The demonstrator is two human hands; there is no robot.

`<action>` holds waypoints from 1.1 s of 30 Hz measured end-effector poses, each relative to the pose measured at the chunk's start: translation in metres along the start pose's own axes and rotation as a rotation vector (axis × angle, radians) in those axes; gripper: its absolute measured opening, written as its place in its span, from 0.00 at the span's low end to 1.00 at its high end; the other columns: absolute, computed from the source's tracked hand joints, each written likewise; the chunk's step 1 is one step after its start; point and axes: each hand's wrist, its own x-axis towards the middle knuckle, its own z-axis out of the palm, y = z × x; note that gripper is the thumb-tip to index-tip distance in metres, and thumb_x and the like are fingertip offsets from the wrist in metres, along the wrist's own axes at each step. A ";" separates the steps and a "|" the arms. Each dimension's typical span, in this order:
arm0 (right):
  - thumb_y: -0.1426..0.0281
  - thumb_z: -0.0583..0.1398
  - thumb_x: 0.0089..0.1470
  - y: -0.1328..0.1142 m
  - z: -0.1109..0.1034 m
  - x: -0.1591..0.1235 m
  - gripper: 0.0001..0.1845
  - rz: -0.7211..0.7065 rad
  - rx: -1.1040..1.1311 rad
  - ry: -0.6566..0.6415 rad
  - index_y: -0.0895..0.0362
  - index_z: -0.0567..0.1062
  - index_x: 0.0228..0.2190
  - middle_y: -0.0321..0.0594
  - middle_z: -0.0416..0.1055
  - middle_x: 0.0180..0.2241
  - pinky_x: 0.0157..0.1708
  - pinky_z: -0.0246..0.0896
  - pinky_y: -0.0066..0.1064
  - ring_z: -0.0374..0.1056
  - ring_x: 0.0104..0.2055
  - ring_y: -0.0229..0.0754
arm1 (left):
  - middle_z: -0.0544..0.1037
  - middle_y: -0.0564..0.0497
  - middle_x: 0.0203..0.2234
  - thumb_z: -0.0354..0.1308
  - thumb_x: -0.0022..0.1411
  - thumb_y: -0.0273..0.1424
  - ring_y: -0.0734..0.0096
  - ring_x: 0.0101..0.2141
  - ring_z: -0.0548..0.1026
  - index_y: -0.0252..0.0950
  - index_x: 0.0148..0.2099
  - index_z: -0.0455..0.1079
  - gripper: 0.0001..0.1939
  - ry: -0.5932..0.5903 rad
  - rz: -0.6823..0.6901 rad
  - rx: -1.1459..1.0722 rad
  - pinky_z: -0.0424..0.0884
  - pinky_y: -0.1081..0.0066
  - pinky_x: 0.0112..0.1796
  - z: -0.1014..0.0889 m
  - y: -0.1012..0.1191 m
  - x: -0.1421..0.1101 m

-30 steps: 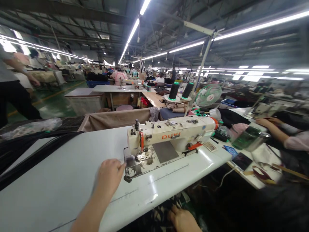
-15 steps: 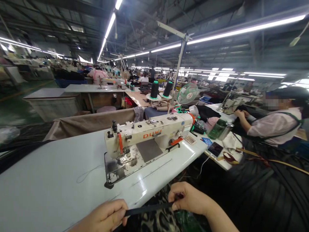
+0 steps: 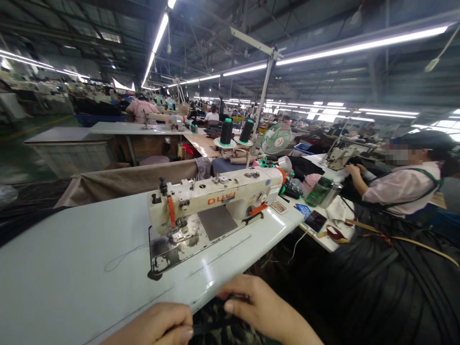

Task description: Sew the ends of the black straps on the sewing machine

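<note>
My left hand point(image 3: 163, 323) is closed at the front edge of the sewing table, its fingers pinched on a narrow black strip point(image 3: 210, 327). The strip runs dimly toward my right hand point(image 3: 257, 306), which is curled with thumb and forefinger close together on its other end. Part of the strip is lost against the dark patterned cloth point(image 3: 230, 330) below. Beyond both hands stands a cream sewing machine point(image 3: 215, 196) with orange parts, and neither hand touches it. A loose thread point(image 3: 122, 258) lies on the white tabletop point(image 3: 82, 268) left of the machine.
Two black thread cones point(image 3: 226, 132) stand behind the machine, near a green fan point(image 3: 276, 138). To the right are a green bottle point(image 3: 319, 191), a phone point(image 3: 315, 221) and a heap of black strips point(image 3: 398, 287). A co-worker point(image 3: 402, 179) sits at another machine.
My right hand has moved left, nearer my left hand, and the stretch of black strip between them is shorter. The view has shifted slightly.
</note>
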 end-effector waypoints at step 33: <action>0.67 0.50 0.66 0.047 0.106 0.089 0.30 0.018 -0.270 0.077 0.48 0.66 0.67 0.45 0.82 0.47 0.49 0.70 0.37 0.79 0.47 0.50 | 0.62 0.40 0.71 0.52 0.72 0.37 0.54 0.71 0.58 0.34 0.73 0.55 0.31 0.948 -0.074 0.661 0.60 0.50 0.69 -0.033 -0.118 0.066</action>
